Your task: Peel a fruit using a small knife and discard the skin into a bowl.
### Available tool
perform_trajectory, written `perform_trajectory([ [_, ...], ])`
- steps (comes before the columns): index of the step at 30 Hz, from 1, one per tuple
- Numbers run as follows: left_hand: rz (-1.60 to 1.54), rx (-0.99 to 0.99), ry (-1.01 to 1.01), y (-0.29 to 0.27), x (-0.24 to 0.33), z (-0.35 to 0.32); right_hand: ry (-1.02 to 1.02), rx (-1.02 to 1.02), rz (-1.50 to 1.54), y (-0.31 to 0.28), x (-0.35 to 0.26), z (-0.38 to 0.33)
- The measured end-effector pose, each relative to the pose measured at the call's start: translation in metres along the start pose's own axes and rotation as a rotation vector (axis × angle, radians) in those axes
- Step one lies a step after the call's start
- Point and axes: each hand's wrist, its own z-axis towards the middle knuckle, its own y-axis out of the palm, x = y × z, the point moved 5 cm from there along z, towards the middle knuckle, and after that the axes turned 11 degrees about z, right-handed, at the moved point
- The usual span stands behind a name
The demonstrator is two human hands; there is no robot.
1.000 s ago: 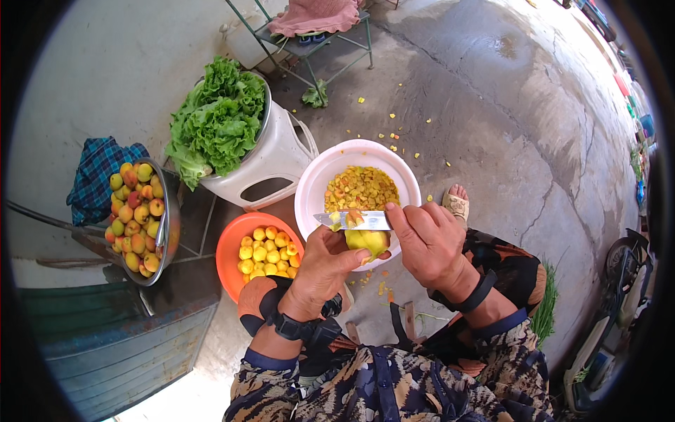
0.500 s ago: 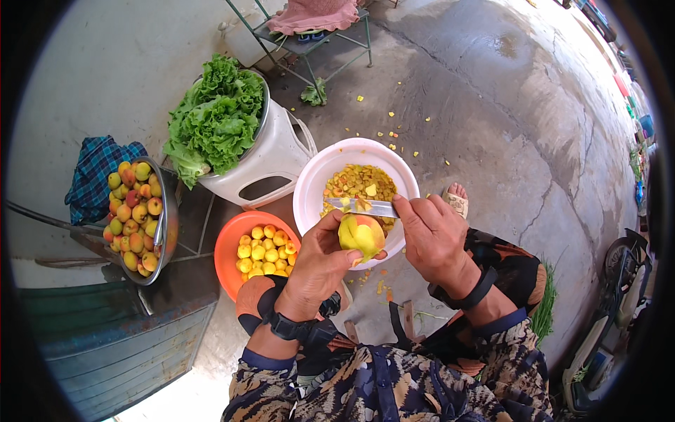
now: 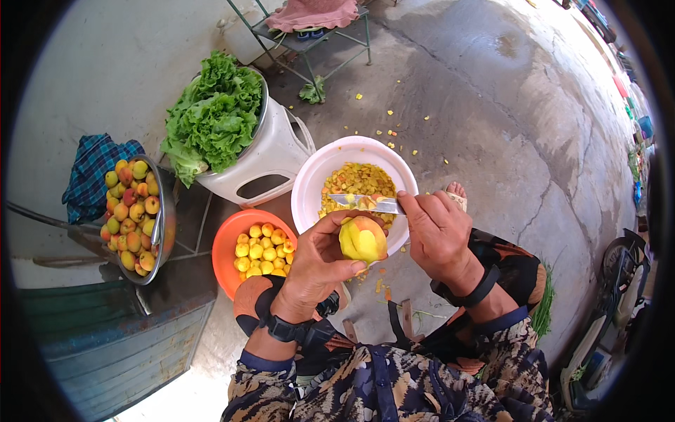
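A partly peeled peach (image 3: 363,240), yellow flesh showing beside strips of reddish skin, rests in my left hand (image 3: 316,257), fingers and thumb wrapped round it. My right hand (image 3: 439,235) is closed on a knife (image 3: 373,203); its handle is hidden in the fist. The blade points left, just beyond the peach, with bits of peel on it. Below both hands stands a pale pink basin (image 3: 309,176) with many yellow-orange peelings (image 3: 351,179) inside. Left of my left hand, an orange bowl (image 3: 223,246) holds peeled yellow peaches (image 3: 264,250).
A metal bowl (image 3: 169,225) of unpeeled peaches (image 3: 133,207) stands at the left by a blue checked cloth (image 3: 98,165). Leafy lettuce (image 3: 218,116) fills a bowl on a white plastic stool (image 3: 256,162). Peel scraps dot the concrete floor (image 3: 478,126). A green metal-framed chair (image 3: 309,46) is at the back.
The knife blade has come away from the peach, and my right hand has moved slightly right. The peach has turned in my left hand, showing more peeled flesh.
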Motion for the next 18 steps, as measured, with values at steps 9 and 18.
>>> perform_trajectory([
  [9, 0.138, 0.14, 0.004, 0.0, 0.007, 0.0, -0.19, -0.05, 0.055, -0.006, -0.026, 0.002],
  [18, 0.099, 0.086, 0.061, 0.005, 0.012, 0.002, 0.002, 0.054, -0.012, -0.01, 0.001, 0.005],
])
